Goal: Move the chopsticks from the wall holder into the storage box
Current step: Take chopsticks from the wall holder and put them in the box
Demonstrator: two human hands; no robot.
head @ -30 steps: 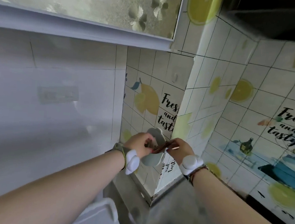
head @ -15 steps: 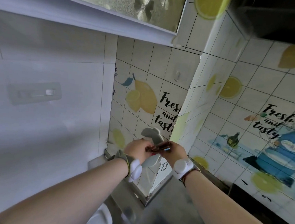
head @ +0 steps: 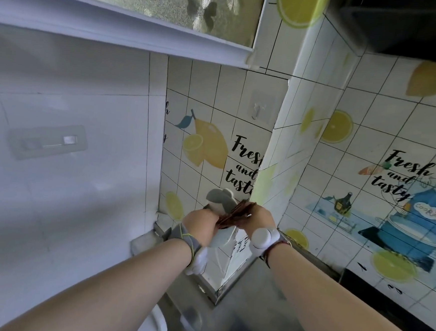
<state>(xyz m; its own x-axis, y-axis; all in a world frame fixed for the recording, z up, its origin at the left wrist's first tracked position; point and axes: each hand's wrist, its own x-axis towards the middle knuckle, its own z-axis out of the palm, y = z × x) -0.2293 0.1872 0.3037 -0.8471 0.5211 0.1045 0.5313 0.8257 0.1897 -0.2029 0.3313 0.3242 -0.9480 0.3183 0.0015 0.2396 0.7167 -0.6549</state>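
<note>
1. I see both grips closed on the chopsticks [head: 234, 213]: left hand [head: 202, 223], right hand [head: 258, 217].
2. The brown bundle lies across the grey wall holder [head: 220, 200], at its mouth.
3. Holder's inside is hidden.

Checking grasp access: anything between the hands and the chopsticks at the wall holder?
Nothing visible. Both the left hand and right hand are already on the chopsticks, bunched at the top of the grey wall holder.
</note>
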